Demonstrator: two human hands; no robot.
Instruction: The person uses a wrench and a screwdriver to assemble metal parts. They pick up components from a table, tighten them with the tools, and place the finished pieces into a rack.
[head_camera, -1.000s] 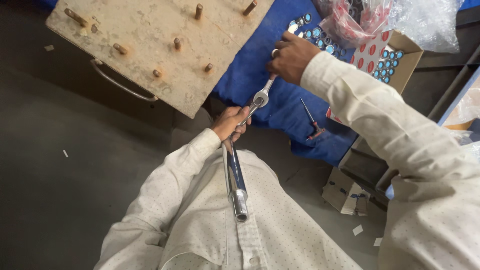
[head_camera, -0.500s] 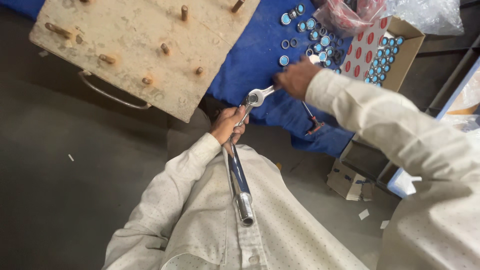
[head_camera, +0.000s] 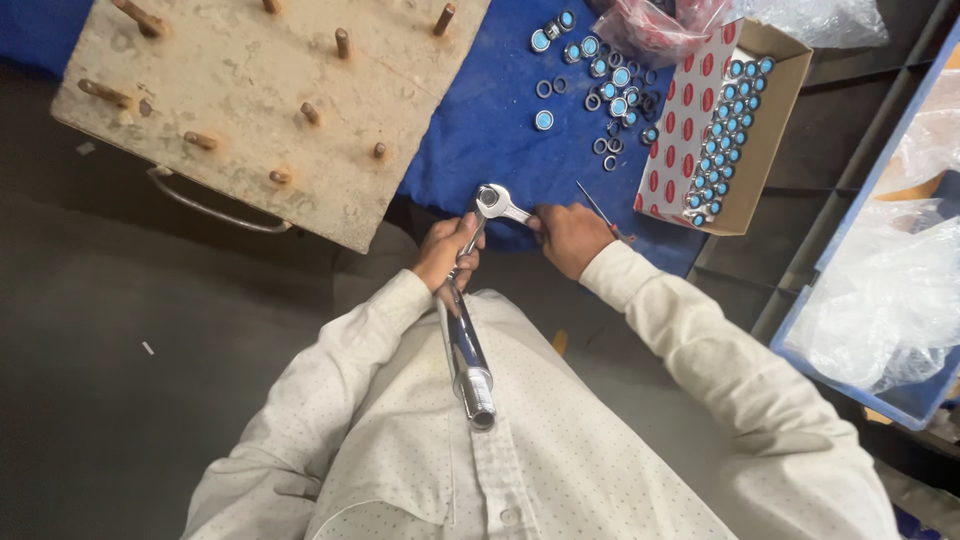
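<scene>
My left hand (head_camera: 447, 250) grips a long chrome rod (head_camera: 462, 345) near its upper end. The rod slants down over my shirt and ends in a threaded tip (head_camera: 479, 398). At its top sits a chrome ring-shaped head (head_camera: 491, 199) with a short arm pointing right. My right hand (head_camera: 568, 237) is closed on that short arm, just right of the left hand. Both hands hover over the near edge of a blue cloth (head_camera: 480, 130).
A worn wooden board (head_camera: 250, 110) with several upright pegs and a metal handle lies at upper left. Several small blue-and-silver rings (head_camera: 600, 80) lie on the cloth, more fill a cardboard box (head_camera: 735, 120). A thin tool (head_camera: 598, 208), plastic bags and a blue crate (head_camera: 890, 300) are at right.
My right hand has drawn back from the rings by the box and now grips the arm of the rod's head. The left hand keeps its hold on the rod.
</scene>
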